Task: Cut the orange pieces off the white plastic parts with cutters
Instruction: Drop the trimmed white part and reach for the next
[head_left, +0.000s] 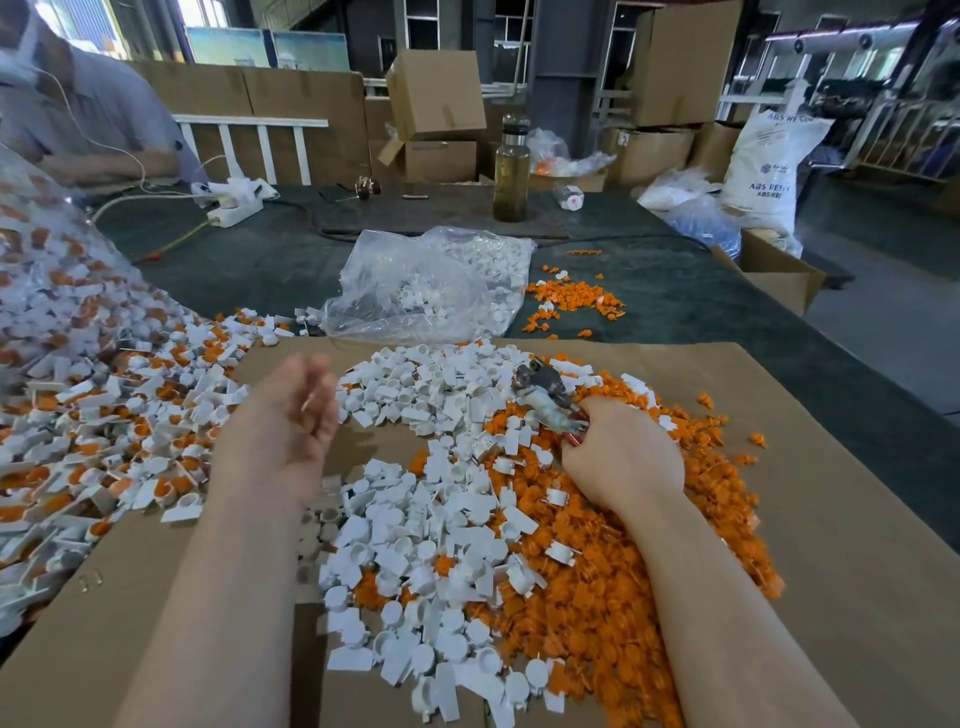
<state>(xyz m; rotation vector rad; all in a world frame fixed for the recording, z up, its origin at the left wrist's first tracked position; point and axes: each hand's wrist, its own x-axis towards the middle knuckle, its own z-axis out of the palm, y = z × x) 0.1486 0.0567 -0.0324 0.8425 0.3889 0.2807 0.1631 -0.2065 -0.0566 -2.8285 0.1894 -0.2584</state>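
Gripping the cutters in my right hand, I rest that hand on the heap of cut orange pieces that spreads under and to the right of it across the cardboard sheet. The tool's worn metal head points up and to the left, away from my knuckles, and its red handles disappear into my curled fingers. My left hand hovers over the sheet with the palm turned inward; its fingers are blurred but look loosely spread, and I see nothing held in them.

Between my two forearms lies a mound of trimmed white plastic parts, running from the near edge up past my wrists. Left of my left hand, a larger pile of white parts with orange pieces still attached spills from a clear bag.

Beyond my hands, another clear plastic bag of white parts sits on the dark table cover, with a small scatter of orange pieces just to its right. Farther off stand a bottle of yellowish liquid, a white power strip, cardboard boxes and a white resin sack. A second person's sleeve shows at far left.
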